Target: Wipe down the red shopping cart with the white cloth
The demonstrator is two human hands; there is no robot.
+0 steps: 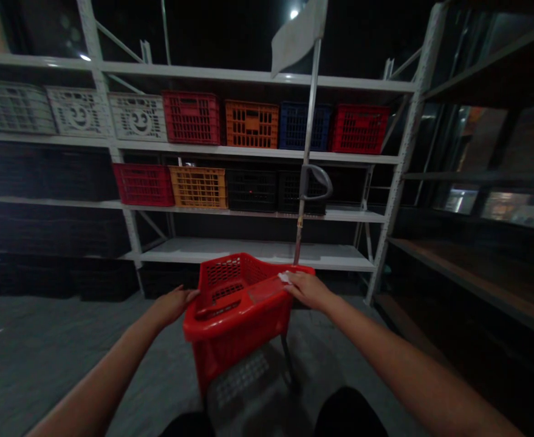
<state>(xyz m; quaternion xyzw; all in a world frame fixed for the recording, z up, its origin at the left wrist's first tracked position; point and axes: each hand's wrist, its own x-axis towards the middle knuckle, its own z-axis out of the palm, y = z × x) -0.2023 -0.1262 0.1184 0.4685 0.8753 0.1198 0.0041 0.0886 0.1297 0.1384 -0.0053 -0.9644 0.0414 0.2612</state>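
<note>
A red plastic basket (230, 315) on a thin-legged frame stands on the floor in front of me. My left hand (175, 303) rests against the basket's left rim, fingers curled toward it. My right hand (307, 288) lies on the right rim, fingers bent over a small white item (285, 277) at the edge. A metal pole (307, 152) with a grey loop handle (316, 181) and a white flag (298, 33) rises just behind the basket.
White metal shelving (248, 152) ahead carries white, red, orange, blue, yellow and black crates. Darker shelves (476, 267) run along the right. Black crates are stacked low on the left. The floor is grey concrete (43, 352).
</note>
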